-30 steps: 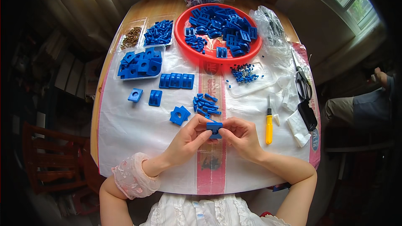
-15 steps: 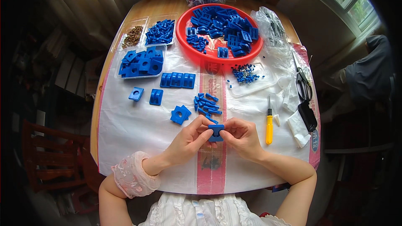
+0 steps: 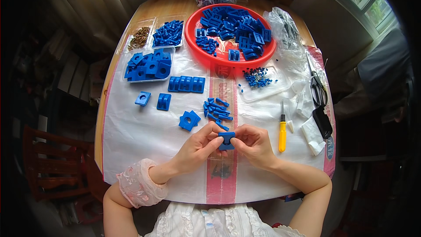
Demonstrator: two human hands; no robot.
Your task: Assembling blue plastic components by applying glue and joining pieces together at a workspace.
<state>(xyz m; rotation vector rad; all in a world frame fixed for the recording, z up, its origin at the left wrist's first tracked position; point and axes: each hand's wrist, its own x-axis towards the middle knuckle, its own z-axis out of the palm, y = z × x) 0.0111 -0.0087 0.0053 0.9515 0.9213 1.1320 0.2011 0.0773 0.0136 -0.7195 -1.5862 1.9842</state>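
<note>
Between my two hands, above the red stripe of the table cover, is a blue plastic plate (image 3: pixel 226 138) with a dark round opening partly behind my thumbs. My left hand (image 3: pixel 202 142) pinches its left side, and my right hand (image 3: pixel 253 145) pinches its right side. Just beyond my fingers lies a loose pile of small blue plastic levers (image 3: pixel 216 109). Left of it are overlapping blue square plates (image 3: pixel 189 120) with round holes. Farther left are a single blue plate (image 3: pixel 142 98), a blue ridged block (image 3: pixel 163 102) and a row of similar blocks (image 3: pixel 186 84).
A red basin (image 3: pixel 190 44) of blue parts stands at the back. Clear trays hold blue plates (image 3: pixel 151 67), small blue pieces (image 3: pixel 168 33) and brass-coloured screws (image 3: pixel 139 38). Tiny beads (image 3: pixel 258 78) lie on a clear lid. Rightward are a yellow screwdriver (image 3: pixel 282 136), scissors (image 3: pixel 319 90) and tissue (image 3: pixel 312 134).
Both hands hold the blue plate in nearly the same place; it has hardly moved. The things on the table lie as before.
</note>
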